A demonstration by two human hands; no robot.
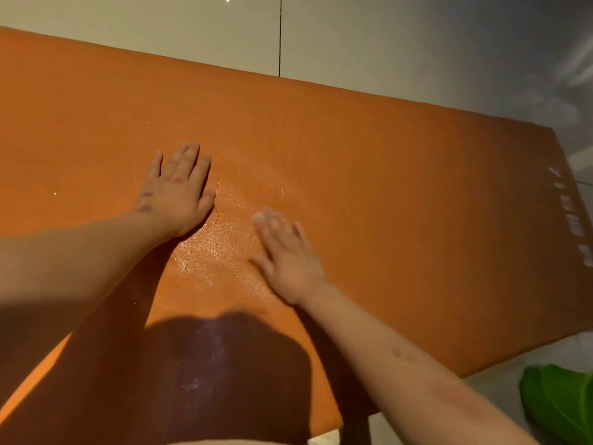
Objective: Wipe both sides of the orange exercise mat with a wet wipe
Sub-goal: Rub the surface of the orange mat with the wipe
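Orange mat (385,175) lies flat on the tiled floor (353,36). My left hand (178,194) rests spread on it. My right hand (285,258), fingers straight, presses the wet wipe (259,216) down. Wet sheen (218,239) shows only between the hands. I judge the top side part-wiped and the underside pending.

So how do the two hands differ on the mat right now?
The left hand is in sharp focus; the right hand is blurred. No wipe shows under the left hand; a white wet wipe peeks from under the right hand's fingers. Both lie flat on the orange mat, fingers straight.
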